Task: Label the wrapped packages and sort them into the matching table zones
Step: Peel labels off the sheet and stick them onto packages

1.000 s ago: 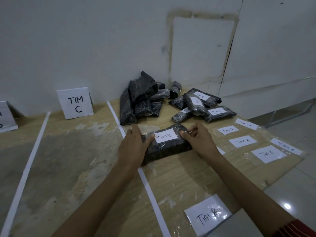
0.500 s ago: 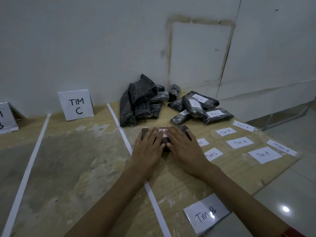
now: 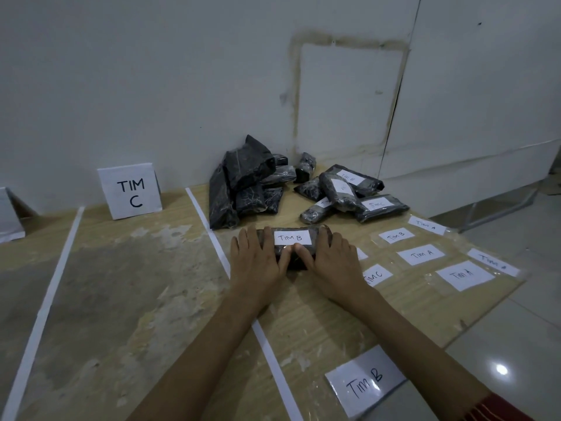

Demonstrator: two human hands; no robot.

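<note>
A black wrapped package lies on the wooden table just right of a white tape line. Its white label reads TIM B. My left hand lies flat over the package's left end, and my right hand lies flat over its right end. Both thumbs press the label's lower edge, almost touching each other. Several loose labels reading TIM A, TIM B and TIM C lie on the table to the right.
Unlabelled black packages are heaped by the wall, with labelled ones to their right. A standing TIM C sign marks the zone left of the tape line. A big TIM B label lies near the table's front edge.
My hands slid inward over the label half a second ago, then spread slightly apart, so the TIM B label shows again. The package stays in place.
</note>
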